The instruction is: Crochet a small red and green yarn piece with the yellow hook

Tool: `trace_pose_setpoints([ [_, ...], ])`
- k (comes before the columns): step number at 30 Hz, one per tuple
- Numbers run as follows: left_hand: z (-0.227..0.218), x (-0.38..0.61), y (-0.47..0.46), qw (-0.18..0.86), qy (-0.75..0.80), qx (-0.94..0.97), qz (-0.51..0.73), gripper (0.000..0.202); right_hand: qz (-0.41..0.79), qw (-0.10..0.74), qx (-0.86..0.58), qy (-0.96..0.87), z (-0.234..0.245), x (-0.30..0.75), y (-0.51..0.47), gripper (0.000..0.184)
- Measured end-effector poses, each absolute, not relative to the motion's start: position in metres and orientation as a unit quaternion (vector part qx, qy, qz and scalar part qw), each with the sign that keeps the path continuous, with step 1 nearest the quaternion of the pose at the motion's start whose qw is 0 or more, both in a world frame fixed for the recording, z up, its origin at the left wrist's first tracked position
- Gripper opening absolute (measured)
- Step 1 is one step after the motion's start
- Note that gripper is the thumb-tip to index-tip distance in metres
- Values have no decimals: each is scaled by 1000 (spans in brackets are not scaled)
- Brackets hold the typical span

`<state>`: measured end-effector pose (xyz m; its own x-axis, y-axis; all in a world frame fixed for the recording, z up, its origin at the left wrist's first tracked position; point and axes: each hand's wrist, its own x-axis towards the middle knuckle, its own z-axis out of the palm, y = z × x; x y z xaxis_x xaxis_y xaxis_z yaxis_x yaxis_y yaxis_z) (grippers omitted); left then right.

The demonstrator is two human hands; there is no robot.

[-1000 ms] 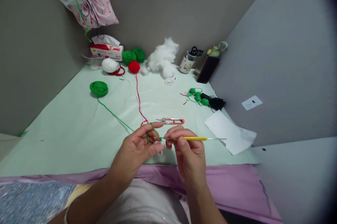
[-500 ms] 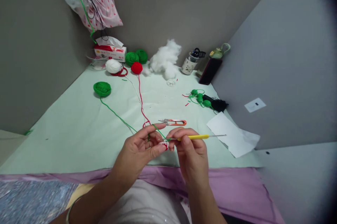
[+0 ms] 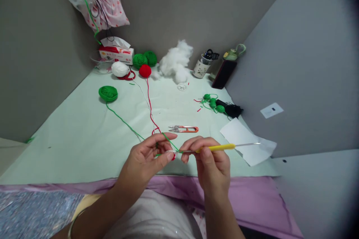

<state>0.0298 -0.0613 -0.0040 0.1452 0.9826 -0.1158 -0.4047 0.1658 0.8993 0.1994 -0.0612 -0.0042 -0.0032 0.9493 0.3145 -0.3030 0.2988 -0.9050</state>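
Note:
My left hand pinches a small white and red crochet piece between thumb and fingers, with green yarn running over the index finger. That strand leads back to a flat green yarn ball on the pale green table. My right hand grips a yellow-handled crochet hook, its metal tip at the piece. The two hands are almost touching, just above the table's near edge.
Orange thread snips lie just beyond my hands. White paper sits at the right. At the back stand white, red and green yarn balls, stuffing, a tissue box, a cup and small green crochet pieces.
My right hand has drawn the hook a little to the right, away from the piece. The left hand keeps its pinch and has hardly moved.

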Motion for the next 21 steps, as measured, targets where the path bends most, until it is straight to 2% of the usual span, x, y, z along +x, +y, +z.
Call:
trace_pose_setpoints([
  [8, -3, 28, -61, 634, 394, 395, 536, 26, 431, 617, -322, -574, -3, 201, -67, 23],
  [21, 4, 27, -60, 632, 399, 398, 532, 27, 463, 626, -300, -550, -4, 204, -66, 22],
])
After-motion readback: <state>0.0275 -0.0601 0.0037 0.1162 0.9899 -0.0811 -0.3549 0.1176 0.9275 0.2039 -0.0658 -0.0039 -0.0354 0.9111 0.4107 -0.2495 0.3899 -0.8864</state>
